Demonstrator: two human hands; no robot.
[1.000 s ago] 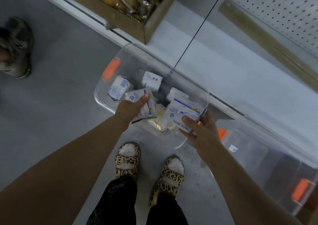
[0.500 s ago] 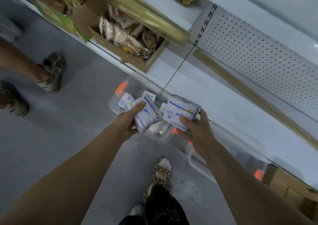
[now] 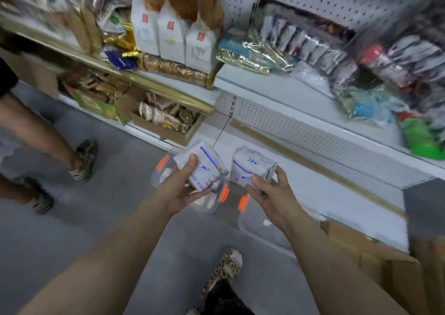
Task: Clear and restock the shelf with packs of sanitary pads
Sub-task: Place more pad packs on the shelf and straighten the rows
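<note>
Gripping left pack (image 3: 204, 170) in left hand (image 3: 178, 189), right pack (image 3: 250, 165) in right hand (image 3: 272, 194); I'm restocking, next I set these 2 on the shelf (image 3: 337, 199).

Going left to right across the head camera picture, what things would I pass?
Another person's shoes → left pack in the left hand → right pack in the right hand → cardboard box.

White paper bags (image 3: 172, 37) above a cardboard snack box (image 3: 166, 124); a bystander's shoe (image 3: 84, 161) left
</note>
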